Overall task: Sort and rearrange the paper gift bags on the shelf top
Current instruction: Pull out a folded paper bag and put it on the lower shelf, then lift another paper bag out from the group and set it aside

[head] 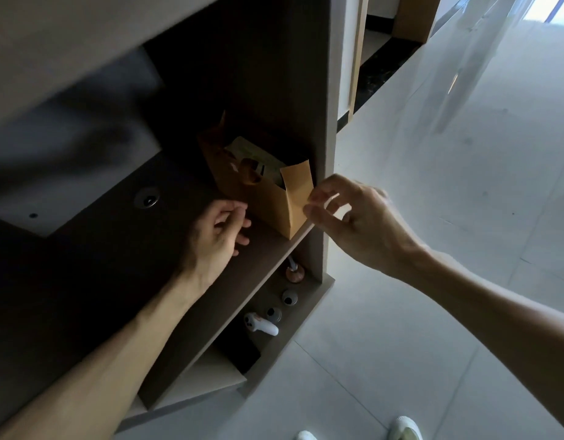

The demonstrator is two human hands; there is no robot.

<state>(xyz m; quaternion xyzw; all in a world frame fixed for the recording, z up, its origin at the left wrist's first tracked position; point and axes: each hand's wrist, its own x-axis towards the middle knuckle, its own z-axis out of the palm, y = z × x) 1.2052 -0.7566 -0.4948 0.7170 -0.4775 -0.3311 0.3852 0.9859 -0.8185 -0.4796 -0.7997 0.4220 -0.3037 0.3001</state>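
A brown paper gift bag [268, 198] stands upright on the dark shelf top [121, 249], close to the right upright panel. A pale card or smaller bag [255, 155] sticks out of its open top. Another brown bag [212, 138] shows dimly behind it in the shadow. My right hand [350, 217] pinches the bag's near right side edge between thumb and fingertips. My left hand [218, 231] hovers just left of the bag's base with fingers loosely curled, holding nothing.
The shelf's right upright panel [325, 122] stands right beside the bag. A lower compartment holds a white controller [261, 323], two small round objects [288, 296] and a small figure [295, 273]. Pale tiled floor [433, 312] spreads to the right; white shoes [404, 428] show below.
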